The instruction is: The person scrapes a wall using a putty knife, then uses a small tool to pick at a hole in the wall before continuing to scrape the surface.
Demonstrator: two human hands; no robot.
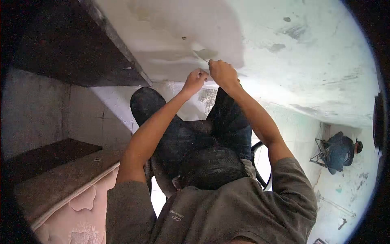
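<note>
My right hand (223,74) is closed round the handle of a thin tool (200,56), probably a scraper or putty knife, whose blade points up and left against the wall (162,32). Just left of it, my left hand (195,81) is raised near the wall with its fingers curled. Whether it holds anything is too small to tell. A damp-looking grey patch and a small dark hole (184,38) mark the wall around the tool.
A dark shelf or panel (73,44) juts out at the upper left. A pink quilted mattress (81,203) lies at the lower left. My knees are below my hands. At the far right, another person (341,152) sits on a folding chair (319,156).
</note>
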